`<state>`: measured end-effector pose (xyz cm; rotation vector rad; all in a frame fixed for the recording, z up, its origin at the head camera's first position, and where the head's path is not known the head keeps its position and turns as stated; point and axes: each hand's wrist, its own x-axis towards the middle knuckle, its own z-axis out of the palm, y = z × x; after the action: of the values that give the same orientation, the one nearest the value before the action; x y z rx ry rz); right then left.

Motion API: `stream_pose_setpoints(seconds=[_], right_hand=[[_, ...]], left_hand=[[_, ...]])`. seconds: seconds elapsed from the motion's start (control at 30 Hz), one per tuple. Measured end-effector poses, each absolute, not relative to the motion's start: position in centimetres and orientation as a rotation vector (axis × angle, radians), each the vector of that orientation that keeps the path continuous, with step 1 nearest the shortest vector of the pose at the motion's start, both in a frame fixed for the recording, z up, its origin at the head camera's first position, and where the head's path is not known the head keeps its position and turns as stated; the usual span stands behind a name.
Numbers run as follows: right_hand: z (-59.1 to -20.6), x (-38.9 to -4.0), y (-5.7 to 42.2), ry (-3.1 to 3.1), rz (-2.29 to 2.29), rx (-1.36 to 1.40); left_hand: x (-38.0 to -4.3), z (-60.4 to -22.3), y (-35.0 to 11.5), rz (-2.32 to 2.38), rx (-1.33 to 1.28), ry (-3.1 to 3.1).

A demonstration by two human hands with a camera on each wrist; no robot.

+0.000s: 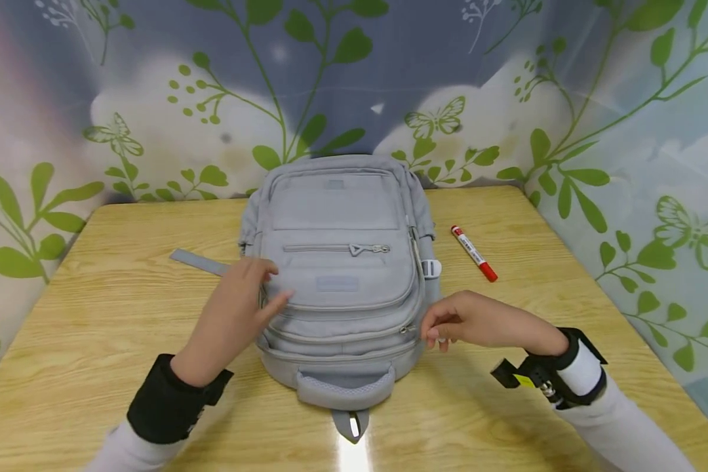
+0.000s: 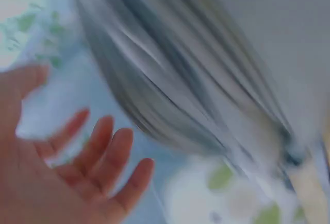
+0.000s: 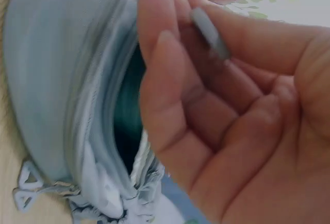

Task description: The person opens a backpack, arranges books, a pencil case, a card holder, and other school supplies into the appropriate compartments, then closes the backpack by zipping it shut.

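A light grey backpack [image 1: 335, 210] lies on the table with its top handle [image 1: 347, 392] towards me. At its right edge, my right hand [image 1: 478, 318] pinches a small grey zipper pull [image 3: 210, 32] between thumb and forefinger. The right wrist view shows a gap [image 3: 128, 116] in one compartment, dark teal inside. Triangular zipper pulls [image 3: 27, 185] hang beside it. My left hand [image 1: 233, 311] hovers at the bag's left side, fingers loosely bent and holding nothing. In the blurred left wrist view its fingers are spread, apart from the bag.
A red and white marker [image 1: 474, 254] lies on the wooden table [image 1: 141, 262] right of the bag. One grey strap [image 1: 197, 261] sticks out to the left. Behind and to the right stand walls of leaf-patterned cloth [image 1: 643, 164].
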<state>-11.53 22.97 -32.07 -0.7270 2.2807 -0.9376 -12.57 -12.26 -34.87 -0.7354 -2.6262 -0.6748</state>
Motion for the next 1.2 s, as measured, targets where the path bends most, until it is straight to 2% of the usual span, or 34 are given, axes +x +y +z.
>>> stream_pose_setpoints(seconds=[0.1, 0.2, 0.6, 0.97, 1.2], right_hand=[[-31.9, -11.4, 22.6, 2.263, -0.925, -0.826], [-31.8, -11.3, 22.1, 2.235, -0.925, -0.907], [-32.1, -10.9, 22.8, 2.179, -1.006, -0.827], [-32.4, -10.9, 23.9, 2.284, -1.020, -0.786], [-32.6, -12.5, 25.1, 2.671, -0.862, -0.609]], left_hand=[[-11.4, -35.1, -10.5, -0.571, -1.060, -2.524], [-10.8, -36.0, -9.2, -0.470, -1.218, -2.538], [-9.8, -37.6, -7.6, -0.111, -1.170, -2.547], [-10.1, -37.6, -8.0, -0.237, -1.282, -2.563], [-10.1, -36.9, -8.2, -0.257, -1.343, -2.562]])
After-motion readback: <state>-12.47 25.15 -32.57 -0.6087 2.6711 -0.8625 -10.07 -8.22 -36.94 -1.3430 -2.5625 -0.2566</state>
